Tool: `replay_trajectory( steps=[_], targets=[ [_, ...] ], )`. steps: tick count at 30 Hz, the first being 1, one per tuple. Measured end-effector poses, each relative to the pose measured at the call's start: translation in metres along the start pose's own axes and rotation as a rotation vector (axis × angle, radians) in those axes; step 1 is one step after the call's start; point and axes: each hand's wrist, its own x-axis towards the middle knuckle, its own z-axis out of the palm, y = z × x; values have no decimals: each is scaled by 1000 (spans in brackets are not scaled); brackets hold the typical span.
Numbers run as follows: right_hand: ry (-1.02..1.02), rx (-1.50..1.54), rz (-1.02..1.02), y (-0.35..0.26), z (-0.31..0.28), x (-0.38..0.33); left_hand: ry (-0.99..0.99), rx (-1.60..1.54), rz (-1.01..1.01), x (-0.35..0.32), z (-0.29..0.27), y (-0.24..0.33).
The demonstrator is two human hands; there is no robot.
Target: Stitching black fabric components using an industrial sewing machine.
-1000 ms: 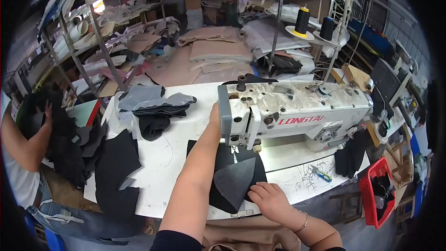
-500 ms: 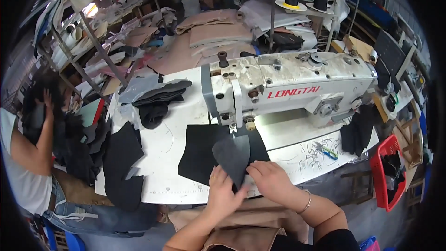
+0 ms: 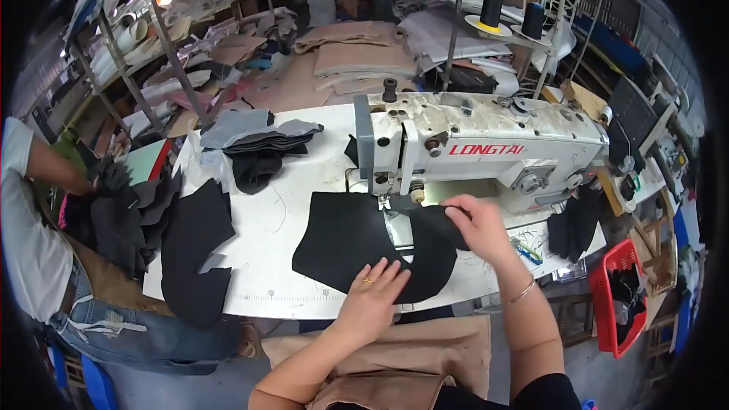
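A broad black fabric panel [image 3: 338,231] lies on the white machine table, its upper right corner at the presser foot [image 3: 383,203] of the sewing machine [image 3: 486,133]. To its right curves a second black fabric piece [image 3: 434,262]; a gap between them bares the table. My left hand [image 3: 370,300] rests flat, fingers out, on the panel's lower right part, near where the two pieces meet. With bent fingers, my right hand [image 3: 482,229] grips the upper right end of the curved piece, just right of the needle area. Its fingertips partly hide that end.
Left on the table are a cut black piece [image 3: 196,254] and a stack of dark pieces [image 3: 266,144]. Small snips [image 3: 528,252] lie right, near a black bundle [image 3: 573,220]. A red basket [image 3: 616,300] stands beyond the right edge. Another person [image 3: 38,235] works at far left.
The grey-faced piece between my hands now shows black, spread to the right. My right hand has moved up and right with its end; my left hand has flattened onto the fabric.
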Motion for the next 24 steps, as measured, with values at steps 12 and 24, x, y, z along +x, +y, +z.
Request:
replay_trajectory(
  steps=[12, 24],
  targets=[
    [-288, -410, -689, 9, 53, -38, 140, 142, 135, -3, 26, -3],
    [-340, -392, -632, 7, 54, -34, 153, 86, 128, 2, 23, -4]
  ],
)
